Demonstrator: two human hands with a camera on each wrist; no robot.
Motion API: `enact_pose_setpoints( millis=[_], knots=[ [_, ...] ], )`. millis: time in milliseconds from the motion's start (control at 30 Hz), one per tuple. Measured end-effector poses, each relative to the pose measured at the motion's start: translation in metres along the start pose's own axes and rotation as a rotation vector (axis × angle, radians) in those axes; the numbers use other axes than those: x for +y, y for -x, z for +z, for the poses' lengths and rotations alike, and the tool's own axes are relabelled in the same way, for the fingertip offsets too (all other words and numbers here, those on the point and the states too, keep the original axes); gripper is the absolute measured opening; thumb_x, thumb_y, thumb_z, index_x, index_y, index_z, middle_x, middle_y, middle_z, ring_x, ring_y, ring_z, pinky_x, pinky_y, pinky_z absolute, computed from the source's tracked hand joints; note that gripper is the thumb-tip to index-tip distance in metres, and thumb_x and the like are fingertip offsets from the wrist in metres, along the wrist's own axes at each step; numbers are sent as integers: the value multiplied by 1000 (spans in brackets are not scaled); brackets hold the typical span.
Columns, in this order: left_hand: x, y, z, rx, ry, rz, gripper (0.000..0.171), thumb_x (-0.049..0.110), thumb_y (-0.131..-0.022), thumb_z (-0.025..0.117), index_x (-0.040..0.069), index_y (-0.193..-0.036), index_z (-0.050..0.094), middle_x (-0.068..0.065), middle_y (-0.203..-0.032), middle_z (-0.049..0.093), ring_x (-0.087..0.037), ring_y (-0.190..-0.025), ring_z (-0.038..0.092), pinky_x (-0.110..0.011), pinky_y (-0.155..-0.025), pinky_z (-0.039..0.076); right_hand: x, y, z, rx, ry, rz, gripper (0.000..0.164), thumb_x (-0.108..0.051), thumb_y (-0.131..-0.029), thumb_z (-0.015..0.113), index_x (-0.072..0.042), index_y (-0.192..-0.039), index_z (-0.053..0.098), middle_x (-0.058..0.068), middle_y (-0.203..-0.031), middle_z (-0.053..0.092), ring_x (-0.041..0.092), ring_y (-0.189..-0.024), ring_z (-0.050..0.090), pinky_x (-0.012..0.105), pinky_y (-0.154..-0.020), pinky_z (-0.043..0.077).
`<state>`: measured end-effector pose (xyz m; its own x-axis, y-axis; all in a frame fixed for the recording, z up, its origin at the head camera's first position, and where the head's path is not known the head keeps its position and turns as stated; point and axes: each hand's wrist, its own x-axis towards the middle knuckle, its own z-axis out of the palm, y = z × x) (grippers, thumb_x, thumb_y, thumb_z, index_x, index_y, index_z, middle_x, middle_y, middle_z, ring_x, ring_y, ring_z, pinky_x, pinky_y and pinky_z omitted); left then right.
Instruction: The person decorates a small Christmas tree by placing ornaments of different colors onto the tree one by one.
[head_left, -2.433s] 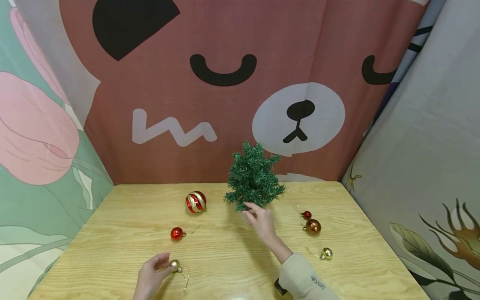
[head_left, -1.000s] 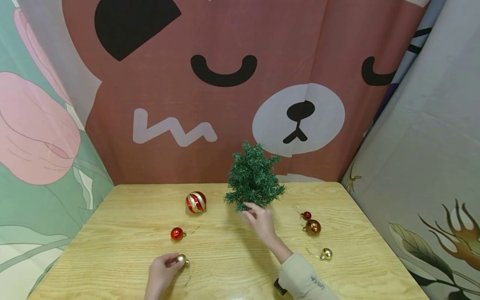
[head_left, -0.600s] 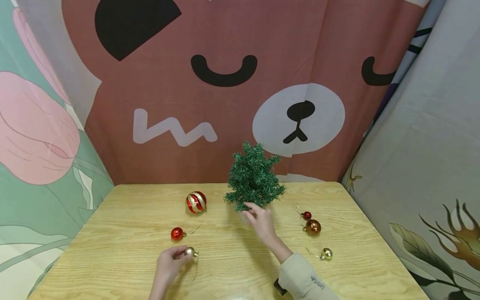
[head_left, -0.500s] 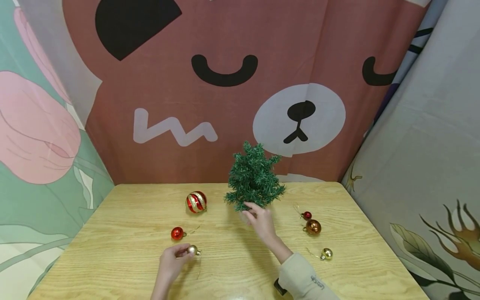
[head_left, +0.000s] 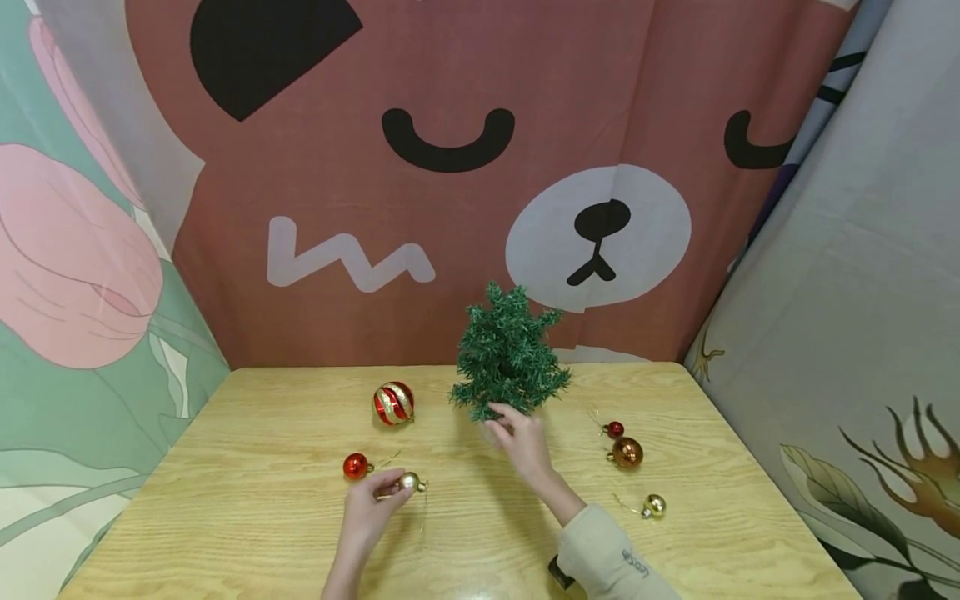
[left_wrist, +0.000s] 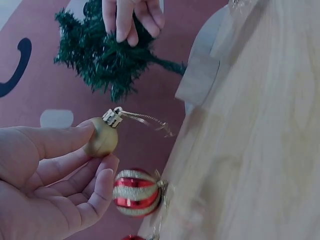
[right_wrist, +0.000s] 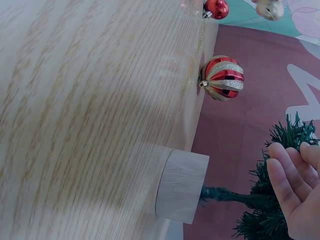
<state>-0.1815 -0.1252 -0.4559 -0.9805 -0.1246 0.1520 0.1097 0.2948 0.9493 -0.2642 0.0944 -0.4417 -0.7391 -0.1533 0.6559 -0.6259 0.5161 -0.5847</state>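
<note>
My left hand [head_left: 367, 510] pinches a matte gold Christmas bauble [left_wrist: 103, 141] between thumb and fingers, raised above the table. From the bauble's metal cap a thin gold cord loop [left_wrist: 150, 121] hangs free. A small green artificial Christmas tree [head_left: 506, 350] stands upright at the back, on a pale round base [right_wrist: 182, 186]. At its lower front branches is my right hand [head_left: 527, 446], its fingers fairly straight and the index fingertip touching the greenery. A red bauble [head_left: 356, 467] lies just behind my left hand, and a red-and-gold striped bauble [head_left: 393, 404] farther back.
On the right of the wooden table [head_left: 247, 533] lie a small dark red bauble [head_left: 615, 430], a bronze bauble [head_left: 627, 452] and a shiny gold bauble [head_left: 654, 506]. A printed bear curtain [head_left: 337, 325] hangs directly behind the table; patterned cloths hang at both sides.
My left hand has taken hold of the gold bauble, lifted it off the table and carried it right and farther back, towards the tree. My right hand has stayed at the branches.
</note>
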Motion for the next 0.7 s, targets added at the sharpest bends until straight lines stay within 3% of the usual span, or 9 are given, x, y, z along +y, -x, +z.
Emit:
enact_pose_setpoints(
  millis=[700],
  knots=[
    [28, -16, 17, -54, 21, 55, 31, 2, -76, 68, -9, -103, 61, -13, -88, 62, -23, -83, 57, -21, -67, 48, 0, 0, 0, 11, -8, -15, 23, 2, -78, 65, 6, -100, 63, 14, -67, 65, 6, -41, 53, 13, -38, 39]
  ],
)
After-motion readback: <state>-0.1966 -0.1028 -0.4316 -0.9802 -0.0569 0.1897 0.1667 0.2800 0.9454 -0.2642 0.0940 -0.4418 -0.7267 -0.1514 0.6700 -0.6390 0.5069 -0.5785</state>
